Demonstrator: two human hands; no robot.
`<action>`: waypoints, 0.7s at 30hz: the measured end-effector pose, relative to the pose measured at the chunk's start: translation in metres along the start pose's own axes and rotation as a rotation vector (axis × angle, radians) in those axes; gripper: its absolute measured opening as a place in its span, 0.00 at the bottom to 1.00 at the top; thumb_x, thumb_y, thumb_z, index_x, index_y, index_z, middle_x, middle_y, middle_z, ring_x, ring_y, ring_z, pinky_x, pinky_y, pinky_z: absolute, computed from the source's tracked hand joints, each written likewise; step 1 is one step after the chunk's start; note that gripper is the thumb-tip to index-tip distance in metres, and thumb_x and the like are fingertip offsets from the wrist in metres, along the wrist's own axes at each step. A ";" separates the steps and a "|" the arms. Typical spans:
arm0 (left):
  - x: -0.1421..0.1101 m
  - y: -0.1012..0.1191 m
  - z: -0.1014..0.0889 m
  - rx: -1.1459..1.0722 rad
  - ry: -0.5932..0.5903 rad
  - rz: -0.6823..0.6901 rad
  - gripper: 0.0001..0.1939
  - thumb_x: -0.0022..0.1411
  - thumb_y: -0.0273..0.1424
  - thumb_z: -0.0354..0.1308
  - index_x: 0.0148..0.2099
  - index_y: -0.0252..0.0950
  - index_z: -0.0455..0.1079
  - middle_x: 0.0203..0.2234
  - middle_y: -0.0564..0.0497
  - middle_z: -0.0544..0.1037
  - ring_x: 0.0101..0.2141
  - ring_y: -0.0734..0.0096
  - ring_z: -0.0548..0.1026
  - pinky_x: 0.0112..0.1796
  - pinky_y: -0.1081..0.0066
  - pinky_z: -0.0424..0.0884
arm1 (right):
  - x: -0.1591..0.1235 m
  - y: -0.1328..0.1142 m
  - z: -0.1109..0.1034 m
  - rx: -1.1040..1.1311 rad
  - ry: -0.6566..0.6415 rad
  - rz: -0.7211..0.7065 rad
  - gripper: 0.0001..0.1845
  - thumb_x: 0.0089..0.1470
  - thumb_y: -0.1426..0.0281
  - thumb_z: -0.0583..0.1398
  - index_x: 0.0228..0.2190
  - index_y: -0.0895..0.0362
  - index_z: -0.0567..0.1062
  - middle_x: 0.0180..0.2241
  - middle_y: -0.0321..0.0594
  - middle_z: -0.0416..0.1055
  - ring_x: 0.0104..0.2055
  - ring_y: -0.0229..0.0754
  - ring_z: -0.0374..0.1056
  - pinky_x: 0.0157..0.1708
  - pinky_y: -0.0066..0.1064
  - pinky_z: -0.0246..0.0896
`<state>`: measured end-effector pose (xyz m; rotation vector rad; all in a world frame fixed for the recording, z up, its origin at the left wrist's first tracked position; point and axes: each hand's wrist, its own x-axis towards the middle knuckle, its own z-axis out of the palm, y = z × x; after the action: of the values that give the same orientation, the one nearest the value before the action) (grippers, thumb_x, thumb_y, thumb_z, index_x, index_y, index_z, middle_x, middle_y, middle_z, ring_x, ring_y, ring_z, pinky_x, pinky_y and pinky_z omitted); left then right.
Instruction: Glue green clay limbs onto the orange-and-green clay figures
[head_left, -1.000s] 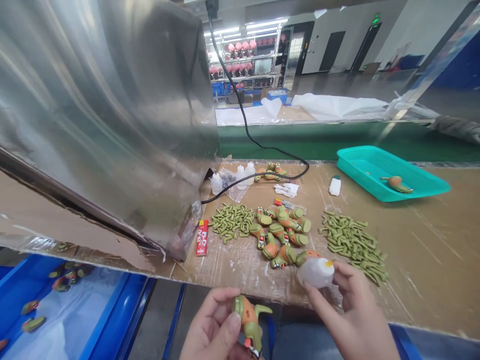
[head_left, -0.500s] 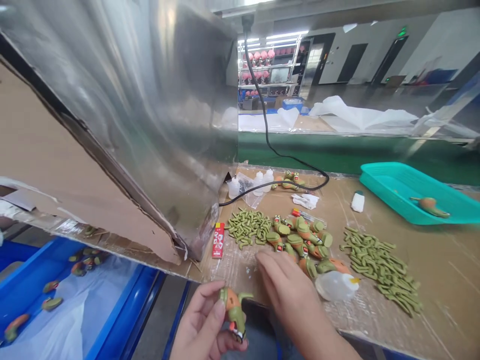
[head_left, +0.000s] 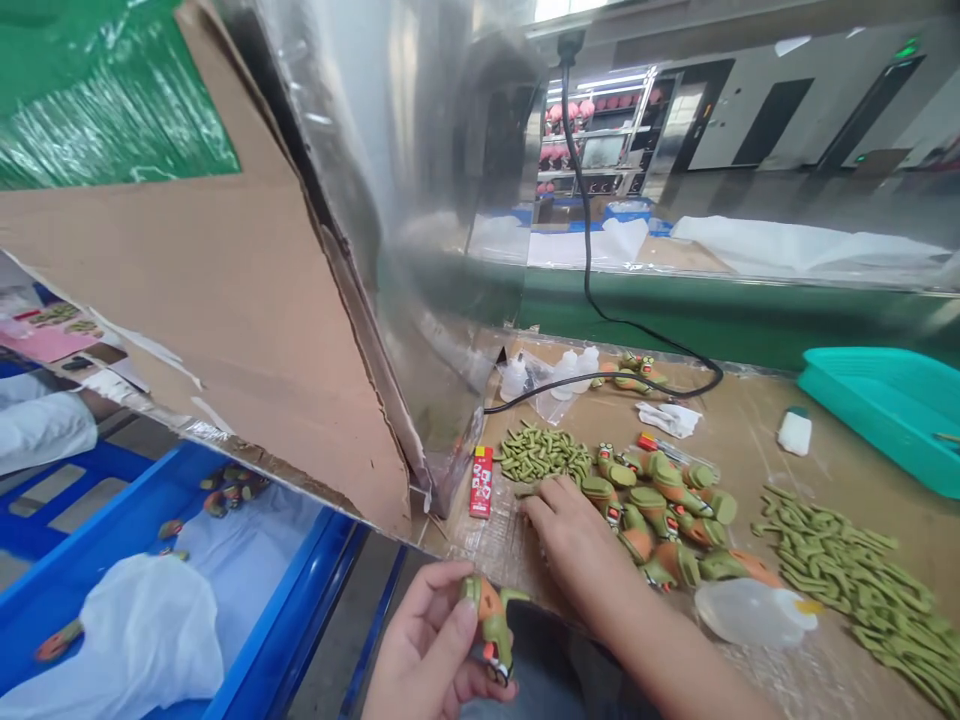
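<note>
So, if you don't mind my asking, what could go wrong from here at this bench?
The squeeze bottle lies on its side with its yellow tip toward the green pieces, so it might leak onto them. The right hand works right beside the packed figures and could knock them. The figure in the left hand is held past the bench edge, so a slip might drop it.

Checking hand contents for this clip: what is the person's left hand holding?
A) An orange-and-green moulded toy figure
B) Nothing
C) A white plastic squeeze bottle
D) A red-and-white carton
A: the left hand grips the orange-and-green moulded toy figure between thumb and fingers.
</note>
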<state>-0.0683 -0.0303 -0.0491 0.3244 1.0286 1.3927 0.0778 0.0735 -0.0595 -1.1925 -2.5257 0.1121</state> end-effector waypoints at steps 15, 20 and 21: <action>-0.012 -0.007 0.006 0.042 -0.212 -0.057 0.15 0.45 0.32 0.69 0.37 0.37 0.73 0.25 0.53 0.79 0.21 0.73 0.75 0.21 0.69 0.77 | -0.062 -0.033 -0.064 0.664 0.077 0.007 0.11 0.58 0.77 0.54 0.39 0.51 0.70 0.33 0.31 0.71 0.35 0.33 0.69 0.34 0.20 0.65; -0.015 -0.013 0.011 0.065 -0.217 -0.025 0.14 0.44 0.30 0.69 0.36 0.37 0.74 0.24 0.52 0.79 0.22 0.73 0.75 0.20 0.70 0.77 | -0.068 -0.033 -0.062 0.643 0.129 -0.034 0.11 0.56 0.79 0.55 0.37 0.53 0.71 0.31 0.33 0.71 0.33 0.34 0.68 0.32 0.22 0.65; -0.016 -0.014 0.012 0.066 -0.216 -0.016 0.14 0.44 0.30 0.69 0.36 0.38 0.74 0.25 0.52 0.79 0.22 0.73 0.75 0.20 0.70 0.77 | -0.069 -0.032 -0.062 0.630 0.130 -0.034 0.11 0.56 0.79 0.55 0.38 0.53 0.71 0.31 0.33 0.71 0.34 0.34 0.68 0.33 0.21 0.65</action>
<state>-0.0485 -0.0433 -0.0462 0.5028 0.8974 1.2809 0.1160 -0.0046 -0.0138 -0.8618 -2.1440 0.7335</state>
